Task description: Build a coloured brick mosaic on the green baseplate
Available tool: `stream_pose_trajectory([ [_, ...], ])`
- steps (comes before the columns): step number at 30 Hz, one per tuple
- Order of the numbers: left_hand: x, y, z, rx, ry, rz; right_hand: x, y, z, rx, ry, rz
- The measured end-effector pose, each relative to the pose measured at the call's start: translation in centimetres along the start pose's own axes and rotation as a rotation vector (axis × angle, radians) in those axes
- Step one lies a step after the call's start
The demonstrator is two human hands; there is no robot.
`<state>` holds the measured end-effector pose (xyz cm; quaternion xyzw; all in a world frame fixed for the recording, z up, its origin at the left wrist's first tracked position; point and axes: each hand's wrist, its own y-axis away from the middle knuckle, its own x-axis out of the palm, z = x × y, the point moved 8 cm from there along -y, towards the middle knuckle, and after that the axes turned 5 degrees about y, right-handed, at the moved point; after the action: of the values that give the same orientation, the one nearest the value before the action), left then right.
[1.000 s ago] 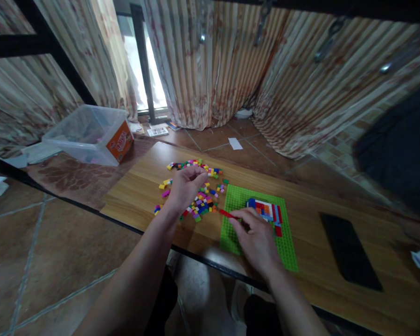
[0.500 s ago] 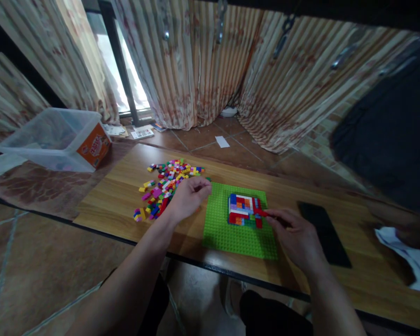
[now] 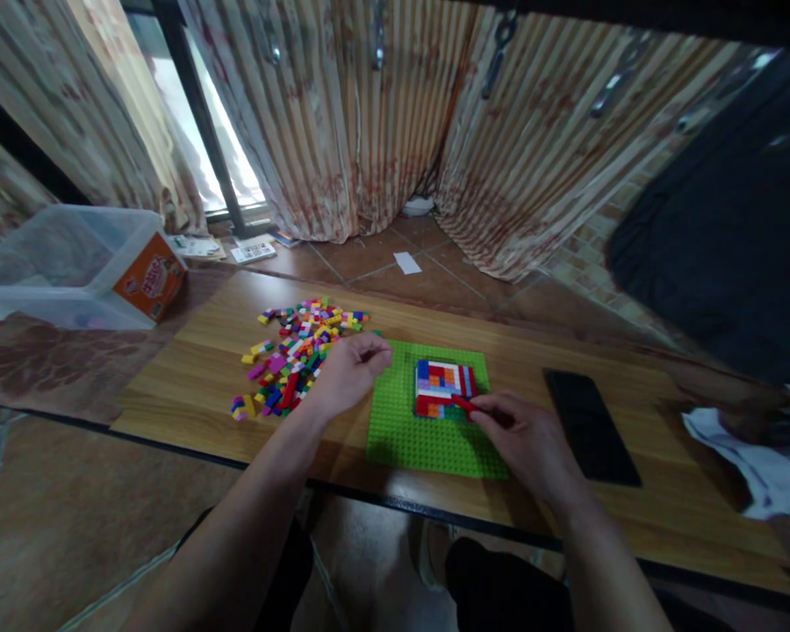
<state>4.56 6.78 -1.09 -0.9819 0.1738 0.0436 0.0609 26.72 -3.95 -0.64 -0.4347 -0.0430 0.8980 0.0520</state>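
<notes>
A long, thin red brick (image 3: 462, 403) is held pinched in the right hand (image 3: 527, 439), slightly tilted, with its tip laid against the 5 o'clock corner of a flat multicoloured brick patch (image 3: 442, 379). The patch is seated on a green baseplate (image 3: 401, 434), toward its 1 o'clock part. Loose coloured bricks (image 3: 296, 351) are scattered at the baseplate's 10 o'clock.

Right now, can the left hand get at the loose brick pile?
Probably yes: the left hand lies right beside the brick pile, nothing standing between them on the table.
</notes>
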Motion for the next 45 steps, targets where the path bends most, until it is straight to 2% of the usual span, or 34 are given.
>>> stream_pose_trajectory([
  [18,-0.3,0.1,0.2,0.051,-0.054,0.006,0.7,-0.1,-1.0,0.01,-0.031,-0.001],
  [22,-1.8,0.1,-0.3,0.036,0.0,-0.057,-0.4,0.0,0.1,0.017,-0.068,-0.05],
  [25,-4.1,0.1,-0.6,0.032,0.089,-0.177,-0.4,0.0,2.4,-0.057,-0.099,-0.073],
  [29,-7.1,0.4,-0.7,0.076,0.167,-0.36,2.8,0.2,6.9,-0.206,-0.109,0.028],
  [34,-8.7,0.9,-0.6,0.045,0.175,-0.399,8.3,0.4,11.6,-0.348,0.004,0.187],
  [38,-9.8,1.6,-1.1,0.035,0.158,-0.408,10.3,-0.2,12.8,-0.37,0.098,0.17],
  [45,-13.1,2.8,-1.7,0.028,0.125,-0.494,10.9,-1.5,12.6,-0.286,0.089,0.074],
])
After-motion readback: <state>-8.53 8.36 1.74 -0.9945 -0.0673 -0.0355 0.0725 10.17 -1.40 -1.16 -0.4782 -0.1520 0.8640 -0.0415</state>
